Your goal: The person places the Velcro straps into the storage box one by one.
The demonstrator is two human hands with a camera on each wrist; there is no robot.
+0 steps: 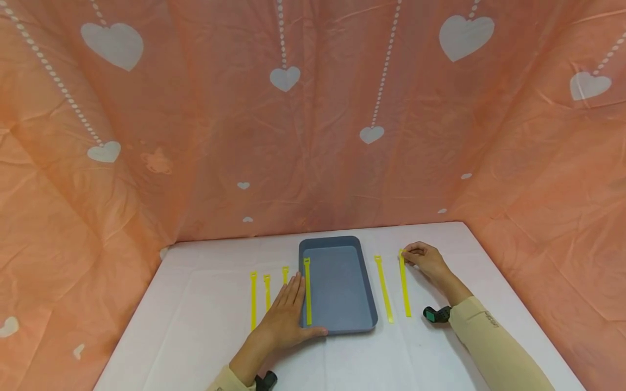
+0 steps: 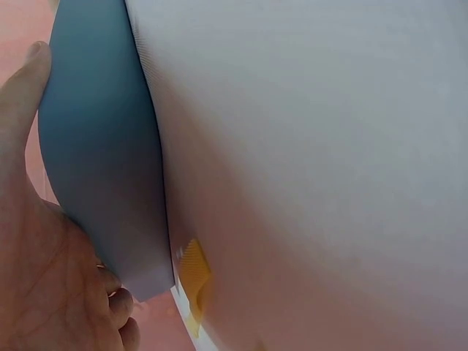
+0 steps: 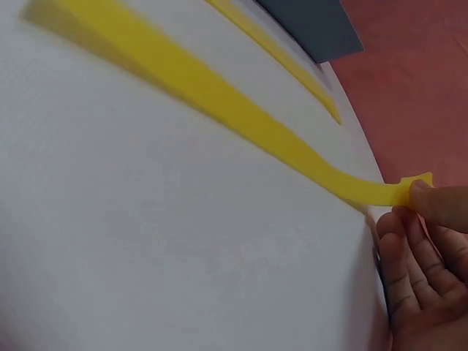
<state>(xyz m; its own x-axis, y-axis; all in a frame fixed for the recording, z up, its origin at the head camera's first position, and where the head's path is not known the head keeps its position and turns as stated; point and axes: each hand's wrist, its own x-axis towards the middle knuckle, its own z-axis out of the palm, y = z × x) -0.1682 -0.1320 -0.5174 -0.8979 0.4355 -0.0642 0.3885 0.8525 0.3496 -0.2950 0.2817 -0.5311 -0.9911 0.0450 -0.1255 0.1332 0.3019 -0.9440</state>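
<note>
My right hand (image 1: pixel 426 262) pinches the slotted head of a yellow cable strap (image 1: pixel 405 288) between thumb and fingers. In the right wrist view that strap (image 3: pixel 241 124) bends up at the pinched end, its length sloping down along the tabletop. A blue-grey tray (image 1: pixel 337 330) stands at the middle of the table. Against its left side rests my left hand (image 1: pixel 283 320), fingers straight and thumb spread along the near edge. One yellow strap (image 1: pixel 307 293) lies lengthwise inside the tray by the left wall. Between tray and right hand lies another strap (image 1: pixel 383 288).
Left of the tray lie three more yellow straps (image 1: pixel 253 298), two partly hidden by my left hand. A white cloth (image 1: pixel 195 326) covers the table. Orange curtains (image 1: pixel 313 163) with white hearts hang behind it and on both sides.
</note>
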